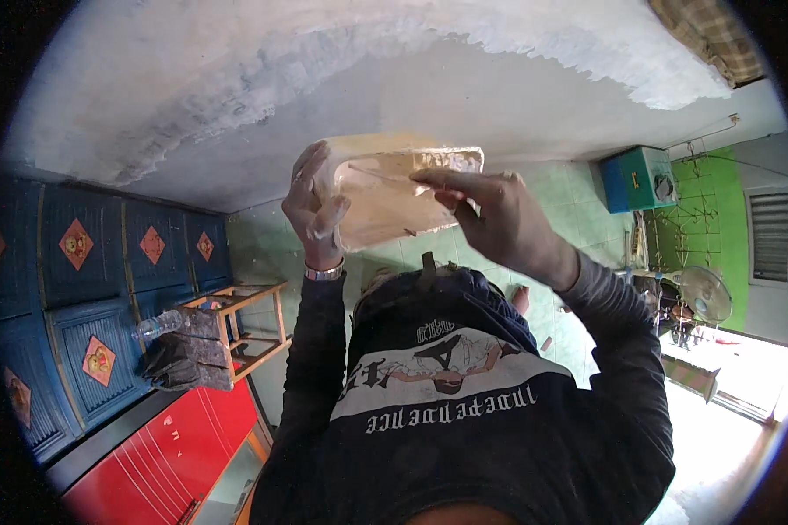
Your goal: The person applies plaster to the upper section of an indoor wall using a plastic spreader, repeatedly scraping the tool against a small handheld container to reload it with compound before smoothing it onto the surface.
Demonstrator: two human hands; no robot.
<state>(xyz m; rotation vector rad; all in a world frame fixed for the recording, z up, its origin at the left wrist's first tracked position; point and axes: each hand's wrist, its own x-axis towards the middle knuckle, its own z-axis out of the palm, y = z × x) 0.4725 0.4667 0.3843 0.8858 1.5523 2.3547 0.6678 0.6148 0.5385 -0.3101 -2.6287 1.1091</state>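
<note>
In front of me I hold up a pale, cream-coloured rectangular plastic tub (pixel 385 229), smeared with whitish material along its rim. My left hand (pixel 313 197) is closed round the tub's left end, with the fingers on the outer side and the thumb at the front edge. My right hand (pixel 495 206) reaches over the tub's right part with its fingers pinched together. A thin, pale edge runs from those fingertips toward the tub's left side; whether it is a separate tool I cannot tell. Whitish residue coats both hands.
Beyond the tub rises a grey wall (pixel 464 96) with rough white patches. At left stand blue panelled doors (pixel 83 297), a wooden stool frame (pixel 258 328) and a red cabinet (pixel 171 455). A blue-green box (pixel 643 179) and a fan (pixel 706 294) are at right, above green floor tiles (pixel 569 328).
</note>
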